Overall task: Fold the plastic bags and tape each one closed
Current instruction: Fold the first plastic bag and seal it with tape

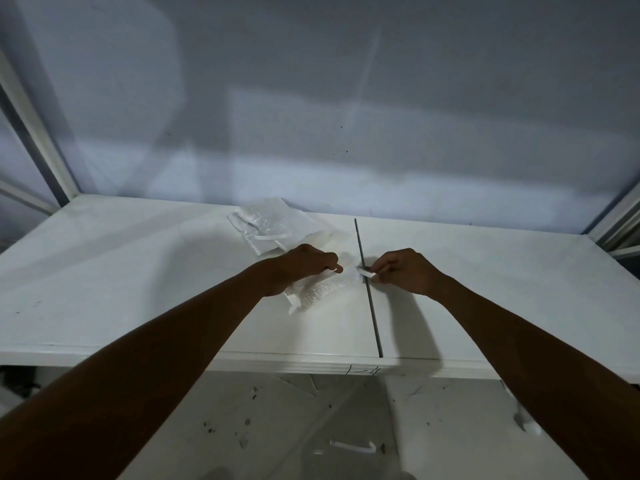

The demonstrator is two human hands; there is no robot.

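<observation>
A folded clear plastic bag (322,289) lies on the white table (138,271) near the middle. My left hand (304,266) rests on its upper left part, with curled fingers pinching the bag's top edge. My right hand (401,270) pinches a small white strip of tape (366,273) at the bag's right end, over a dark seam (370,292) in the tabletop. A loose pile of clear plastic bags (273,226) lies behind my left hand near the wall.
A grey wall rises right behind the table. Metal frame posts (38,140) stand at the back left and back right corners. The table's front edge (311,365) runs below my forearms, with a marked floor and a white strip (353,446) underneath.
</observation>
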